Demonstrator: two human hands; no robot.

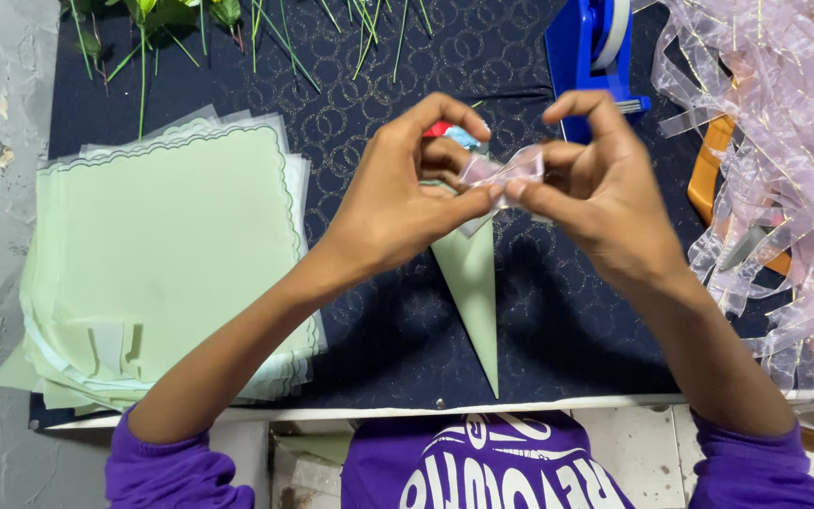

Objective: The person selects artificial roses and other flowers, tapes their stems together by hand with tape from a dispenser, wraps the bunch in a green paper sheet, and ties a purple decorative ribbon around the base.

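Pale green, the rolled paper cone [471,283] runs point-down toward us from under our fingers. Just above its mouth, our left hand [398,188] and right hand [595,184] pinch a sheer pink ribbon loop [506,172] between them, equally near.

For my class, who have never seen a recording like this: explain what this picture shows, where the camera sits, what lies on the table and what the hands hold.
There is one picture, taken by a camera on a person's head, looking down. No machine is involved, only two bare hands. The left hand and right hand together pinch a small piece of clear ribbon above a pale green paper cone. On the dark cloth lie a stack of green paper sheets, some green stems, a blue tape dispenser and a heap of pinkish ribbon.
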